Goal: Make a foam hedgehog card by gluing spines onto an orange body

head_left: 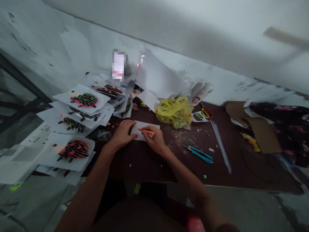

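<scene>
A small white sheet of paper (142,125) lies on the dark brown table in front of me. My left hand (122,133) rests flat across its left edge, thumb apart from the fingers. In my right hand (155,139) is a slim orange pen (148,132), pinched between thumb and fingers. Its tip points left and down at the paper; whether it touches, I cannot tell. Just beyond the right hand sits a yellow plastic bag (174,112) with small colourful bits inside.
Stacked paper sheets with hedgehog-like decorations (84,100) fill the left side. To the right lie blue thread snips (199,154), red-and-yellow scissors (207,112), clear glue sticks (220,146), a yellow glue gun (251,141) and brown cardboard (262,132). A blurred-out phone (118,66) leans at the back.
</scene>
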